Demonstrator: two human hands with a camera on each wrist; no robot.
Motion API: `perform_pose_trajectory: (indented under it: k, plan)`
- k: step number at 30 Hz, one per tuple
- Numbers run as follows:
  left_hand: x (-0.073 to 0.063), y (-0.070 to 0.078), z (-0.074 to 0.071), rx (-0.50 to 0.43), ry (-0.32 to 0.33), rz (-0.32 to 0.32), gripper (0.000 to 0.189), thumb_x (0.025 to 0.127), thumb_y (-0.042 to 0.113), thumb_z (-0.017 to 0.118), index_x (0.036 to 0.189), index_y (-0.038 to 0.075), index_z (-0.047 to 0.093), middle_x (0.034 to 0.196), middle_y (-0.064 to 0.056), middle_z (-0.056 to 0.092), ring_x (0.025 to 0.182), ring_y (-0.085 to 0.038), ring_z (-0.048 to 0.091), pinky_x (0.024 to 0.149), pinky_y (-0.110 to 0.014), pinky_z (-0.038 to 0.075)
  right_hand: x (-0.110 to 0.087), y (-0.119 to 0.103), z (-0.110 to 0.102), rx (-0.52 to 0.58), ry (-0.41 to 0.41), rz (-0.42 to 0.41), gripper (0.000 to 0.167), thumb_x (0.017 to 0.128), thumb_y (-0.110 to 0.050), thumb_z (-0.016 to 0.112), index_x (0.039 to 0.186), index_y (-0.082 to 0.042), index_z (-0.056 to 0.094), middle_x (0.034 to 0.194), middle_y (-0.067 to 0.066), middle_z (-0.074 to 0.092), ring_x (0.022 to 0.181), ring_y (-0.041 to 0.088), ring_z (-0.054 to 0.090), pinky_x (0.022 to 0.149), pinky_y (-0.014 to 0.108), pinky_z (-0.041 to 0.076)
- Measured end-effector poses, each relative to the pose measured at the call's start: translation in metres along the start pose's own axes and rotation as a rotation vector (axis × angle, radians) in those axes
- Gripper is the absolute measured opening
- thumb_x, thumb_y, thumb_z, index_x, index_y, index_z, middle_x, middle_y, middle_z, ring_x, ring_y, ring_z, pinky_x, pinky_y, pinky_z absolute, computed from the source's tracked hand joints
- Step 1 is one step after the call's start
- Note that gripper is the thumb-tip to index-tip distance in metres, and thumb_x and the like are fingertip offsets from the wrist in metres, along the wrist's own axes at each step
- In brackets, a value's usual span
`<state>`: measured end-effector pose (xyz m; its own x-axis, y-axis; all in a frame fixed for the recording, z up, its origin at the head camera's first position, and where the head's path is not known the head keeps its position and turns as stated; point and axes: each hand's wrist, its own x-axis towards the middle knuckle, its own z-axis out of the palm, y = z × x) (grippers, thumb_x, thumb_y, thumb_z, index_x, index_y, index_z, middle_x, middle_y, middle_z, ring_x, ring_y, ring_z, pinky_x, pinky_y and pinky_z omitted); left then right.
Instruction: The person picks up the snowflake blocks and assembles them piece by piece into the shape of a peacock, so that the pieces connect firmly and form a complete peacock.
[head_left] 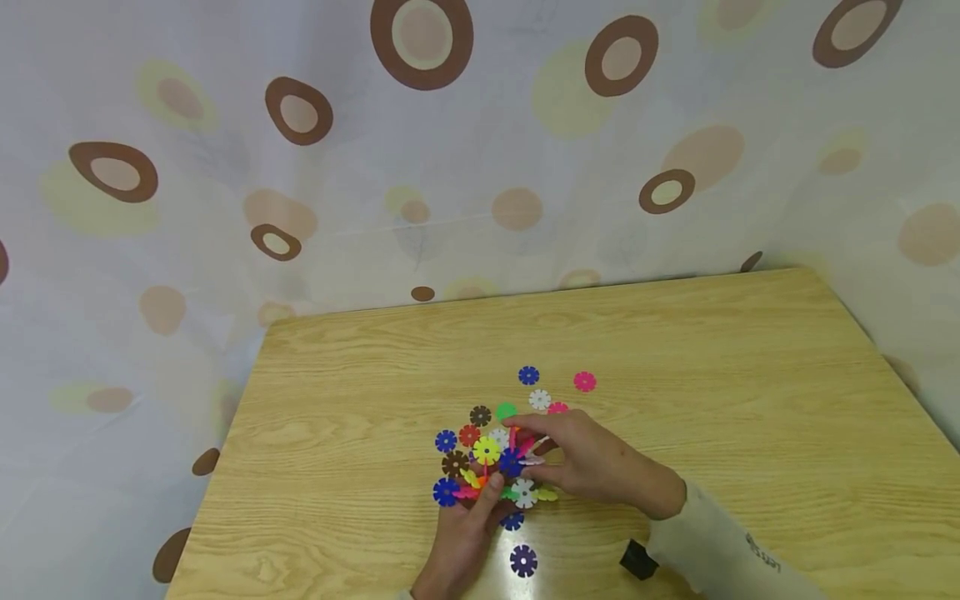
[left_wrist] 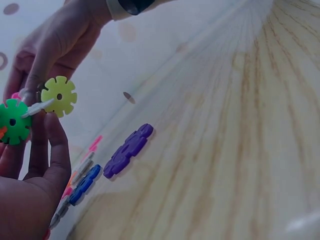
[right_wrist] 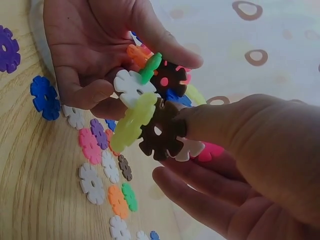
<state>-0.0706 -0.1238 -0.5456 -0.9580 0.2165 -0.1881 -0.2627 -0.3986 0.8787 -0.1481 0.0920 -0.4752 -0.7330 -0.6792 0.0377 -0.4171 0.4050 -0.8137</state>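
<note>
The left hand [head_left: 467, 527] clamps the cluster [head_left: 513, 462] of slotted discs from underneath and the near side, its thumb on the front and its fingers curled around. The cluster sits between the two hands, raised above the table [head_left: 337, 433]. From the other side, the right hand [head_left: 600, 461] pinches a brown disc [right_wrist: 170, 140] on the cluster's edge, thumb against its face; the lower fingers reach out beneath. Against that brown disc leans a yellow disc [right_wrist: 131, 122], and a white disc [right_wrist: 131, 85] sits closer to the left hand's grip.

Loose pieces lie around the grip. Nearer the person, just beside the left hand, is a purple disc [head_left: 516, 562]. Beyond the grip are a blue disc [head_left: 522, 377], a white piece [head_left: 533, 401] and a pink disc [head_left: 578, 382]; to its left, a red disc [head_left: 462, 437]. A black object [head_left: 637, 559] shows beside the right sleeve [head_left: 723, 542]. A patterned wall [head_left: 450, 158] stands behind.
</note>
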Motion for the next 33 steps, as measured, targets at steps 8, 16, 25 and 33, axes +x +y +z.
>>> perform_pose_trajectory:
  k: [8, 16, 25, 33]
  plan:
    - [0.0, 0.0, 0.001, -0.012, -0.004, 0.003, 0.024, 0.112, 0.018, 0.062, 0.136, 0.016, 0.059, 0.131, 0.007, 0.075, 0.122, -0.015, 0.075, 0.106, -0.039, 0.064, 0.0, -0.001, 0.0, -0.01, -0.011, -0.027, 0.057, 0.096, -0.005, 0.083, 0.149, -0.003, 0.062, 0.126, 0.007, 0.08, 0.112, 0.02, 0.08, 0.097, 0.03, 0.066]
    - [0.001, -0.001, 0.0, -0.007, -0.01, -0.005, 0.028, 0.114, 0.021, 0.06, 0.14, 0.014, 0.058, 0.133, 0.009, 0.075, 0.125, -0.014, 0.074, 0.108, -0.039, 0.063, 0.0, -0.001, -0.001, 0.014, -0.015, -0.017, 0.057, 0.096, -0.004, 0.082, 0.15, -0.004, 0.061, 0.129, 0.01, 0.079, 0.113, 0.023, 0.08, 0.097, 0.033, 0.067]
    - [0.004, -0.002, 0.0, -0.109, -0.08, 0.069, 0.015, 0.117, 0.018, 0.052, 0.129, 0.024, 0.057, 0.132, 0.01, 0.077, 0.125, -0.014, 0.073, 0.105, -0.041, 0.064, -0.002, 0.004, -0.001, 0.082, 0.039, 0.017, 0.062, 0.094, -0.004, 0.084, 0.151, -0.003, 0.06, 0.12, 0.008, 0.079, 0.112, 0.022, 0.079, 0.092, 0.027, 0.067]
    - [0.002, 0.003, 0.0, -0.117, -0.016, 0.022, 0.011, 0.116, 0.024, 0.053, 0.121, 0.026, 0.063, 0.121, 0.012, 0.075, 0.117, -0.007, 0.072, 0.103, -0.03, 0.063, -0.013, 0.015, -0.005, 0.157, 0.07, 0.033, 0.054, 0.102, -0.02, 0.079, 0.152, -0.012, 0.061, 0.123, 0.005, 0.077, 0.114, 0.019, 0.076, 0.094, 0.026, 0.065]
